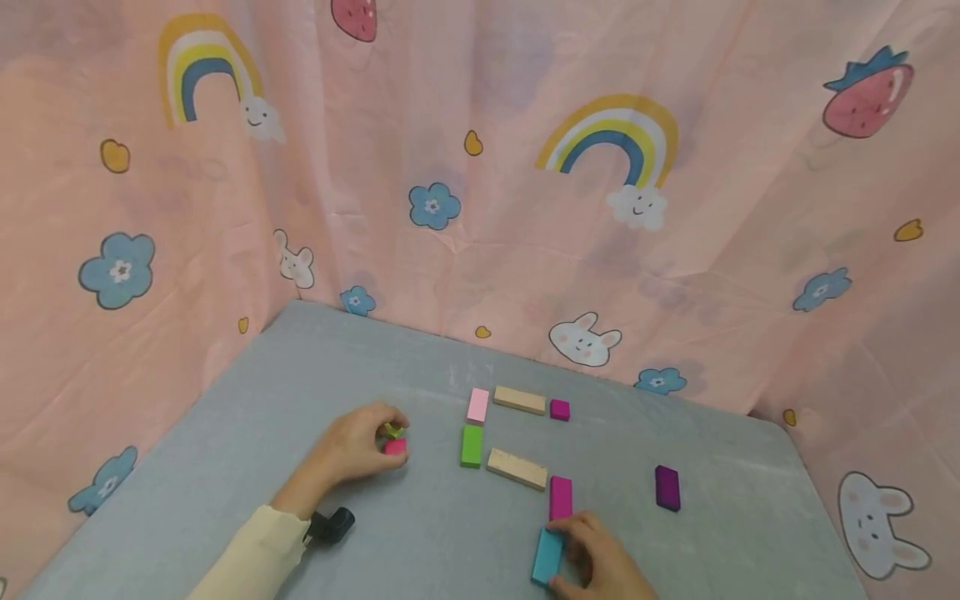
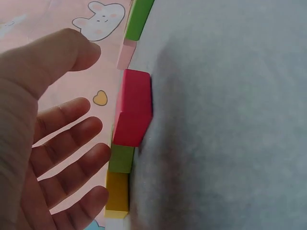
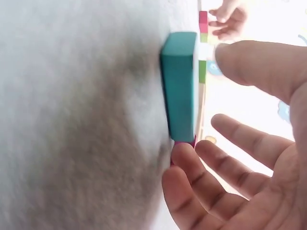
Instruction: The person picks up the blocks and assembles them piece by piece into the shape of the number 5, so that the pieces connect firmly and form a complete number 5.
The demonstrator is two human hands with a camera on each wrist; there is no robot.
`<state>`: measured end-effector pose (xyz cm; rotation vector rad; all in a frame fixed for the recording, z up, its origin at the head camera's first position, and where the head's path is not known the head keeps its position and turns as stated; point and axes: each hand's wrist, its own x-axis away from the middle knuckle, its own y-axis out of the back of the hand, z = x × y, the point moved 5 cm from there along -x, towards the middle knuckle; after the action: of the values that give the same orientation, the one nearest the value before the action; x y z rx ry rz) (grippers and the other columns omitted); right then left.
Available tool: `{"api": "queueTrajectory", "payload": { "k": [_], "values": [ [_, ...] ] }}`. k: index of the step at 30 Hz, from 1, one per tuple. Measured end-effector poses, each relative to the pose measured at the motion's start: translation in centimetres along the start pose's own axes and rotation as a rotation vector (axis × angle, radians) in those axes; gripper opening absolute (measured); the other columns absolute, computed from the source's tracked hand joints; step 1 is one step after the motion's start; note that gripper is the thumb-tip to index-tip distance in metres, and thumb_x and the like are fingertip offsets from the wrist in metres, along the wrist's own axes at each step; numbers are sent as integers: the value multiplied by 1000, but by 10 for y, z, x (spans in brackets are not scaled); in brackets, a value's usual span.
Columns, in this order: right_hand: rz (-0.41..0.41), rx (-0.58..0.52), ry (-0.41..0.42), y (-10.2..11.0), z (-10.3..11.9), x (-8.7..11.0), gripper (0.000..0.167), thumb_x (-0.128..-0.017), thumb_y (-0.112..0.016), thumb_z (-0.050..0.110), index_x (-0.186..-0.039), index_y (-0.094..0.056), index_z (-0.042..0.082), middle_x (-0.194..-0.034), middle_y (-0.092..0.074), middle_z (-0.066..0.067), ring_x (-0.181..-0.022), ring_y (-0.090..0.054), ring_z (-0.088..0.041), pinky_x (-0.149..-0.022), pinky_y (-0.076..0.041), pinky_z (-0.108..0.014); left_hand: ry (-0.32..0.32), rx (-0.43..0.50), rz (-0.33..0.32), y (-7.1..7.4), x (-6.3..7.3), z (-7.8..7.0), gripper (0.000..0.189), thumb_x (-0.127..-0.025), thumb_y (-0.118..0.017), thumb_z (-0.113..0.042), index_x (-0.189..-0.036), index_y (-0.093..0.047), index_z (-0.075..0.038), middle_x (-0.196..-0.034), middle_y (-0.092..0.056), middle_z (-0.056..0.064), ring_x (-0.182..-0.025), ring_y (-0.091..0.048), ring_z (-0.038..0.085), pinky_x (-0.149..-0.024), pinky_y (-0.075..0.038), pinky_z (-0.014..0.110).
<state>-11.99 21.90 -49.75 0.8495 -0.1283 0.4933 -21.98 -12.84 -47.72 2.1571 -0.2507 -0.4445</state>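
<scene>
My left hand [image 1: 348, 446] is around a pinkish-red block [image 2: 133, 108], thumb and fingers spread apart beside it in the left wrist view. An olive-green block [image 2: 121, 160] and a yellow block [image 2: 117, 194] stand in line behind the red one, near the fingertips. At the front, my right hand [image 1: 603, 567] is beside a teal-blue block [image 1: 547, 557] lying on the table. The right wrist view shows the right thumb apart from the teal block, with the fingers near its far end. A magenta block [image 1: 561, 498] adjoins that far end.
Between the hands and farther back lie a green block [image 1: 471, 446], a pale pink block [image 1: 477, 406], two wooden blocks [image 1: 517, 468] and a small magenta block [image 1: 559, 409]. A purple block [image 1: 667, 488] lies to the right. A patterned pink curtain [image 1: 495, 250] borders the grey table [image 1: 405, 550].
</scene>
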Motion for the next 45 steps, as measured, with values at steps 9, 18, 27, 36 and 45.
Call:
{"api": "queueTrajectory", "payload": {
  "k": [9,18,27,36,45],
  "values": [
    [-331,144,-92,30,2,10,37,-79,-77,34,-113,-64,25,-105,-59,5,-82,-51,-8,-64,-44,-21,-20,-1,-11,-2,2,1,32,-71,-80,-29,-99,-69,-18,-92,-66,-8,-82,-60,7,-74,-51,27],
    [-629,227,25,74,-10,15,30,-77,-79,16,-106,-69,14,-101,-65,-3,-82,-59,-20,-60,-46,-24,-40,-16,-37,-3,4,4,30,-70,-78,-28,-97,-69,-20,-90,-65,-12,-81,-60,4,-73,-50,25],
    [-737,277,46,100,-40,14,31,-75,-79,15,-104,-70,9,-94,-62,-11,-78,-56,-20,-62,-43,-28,-43,-14,-41,-5,5,6,27,-69,-80,-28,-94,-69,-21,-85,-63,-12,-77,-56,2,-70,-48,21],
    [-691,190,-224,112,-70,9,36,-81,-73,21,-110,-65,1,-108,-60,-23,-88,-62,-31,-71,-52,-38,-27,-29,-32,-6,5,6,25,-69,-81,-27,-90,-68,-22,-82,-60,-12,-74,-53,2,-67,-46,20],
    [-600,308,-364,115,-95,2,45,-79,-70,26,-113,-59,-2,-105,-57,-29,-80,-55,-29,-65,-45,-39,13,-39,-12,-8,5,9,24,-69,-82,-28,-88,-69,-24,-80,-58,-13,-72,-51,3,-63,-44,19]
  ]
}}
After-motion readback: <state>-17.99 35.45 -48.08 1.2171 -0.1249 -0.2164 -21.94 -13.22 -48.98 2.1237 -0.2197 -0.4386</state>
